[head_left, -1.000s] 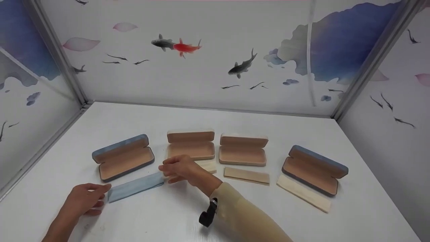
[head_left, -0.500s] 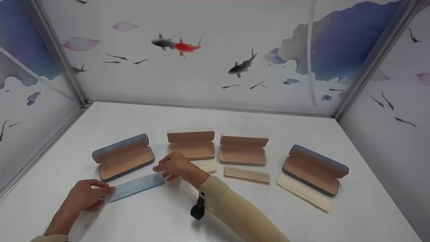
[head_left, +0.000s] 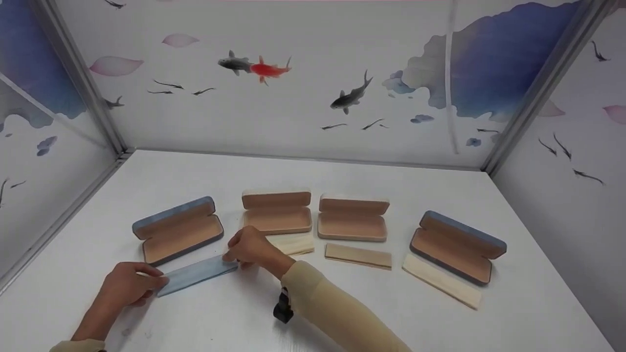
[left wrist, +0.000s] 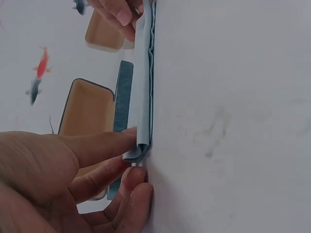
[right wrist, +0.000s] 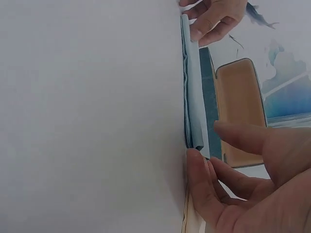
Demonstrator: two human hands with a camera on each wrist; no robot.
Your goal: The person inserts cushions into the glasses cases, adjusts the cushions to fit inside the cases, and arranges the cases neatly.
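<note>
Fish-printed white panels (head_left: 288, 110) and metal posts (head_left: 82, 78) enclosed the white surface (head_left: 239, 318). There, a folded blue cloth (head_left: 198, 276) lay before an open blue case (head_left: 182, 239). The left hand (head_left: 124, 283) pinched one end with its fingers; the right hand (head_left: 252, 248) met the other, its grip unclear.

Folded cloth (head_left: 198, 275): plain light blue. Leftmost case (head_left: 185, 238): mottled blue lid, tan lining. Two middle cases (head_left: 277, 220): off-white outside, tan within. Rightmost case (head_left: 452, 253): slate blue, tan lining. Cloths alongside: cream cloth (head_left: 298, 244), beige cloth (head_left: 358, 256), ivory cloth (head_left: 441, 282), all plain. Sleeve (head_left: 337, 305): pale khaki. Table (head_left: 415, 313): white, faint grey smudges (left wrist: 216, 128). Wall before me (head_left: 293, 117): white, printed with a red fish (head_left: 269, 70), charcoal fish (head_left: 349, 98), pink petals (head_left: 116, 66), and a blue-violet watercolour wash (head_left: 503, 63) greying leftward.
</note>
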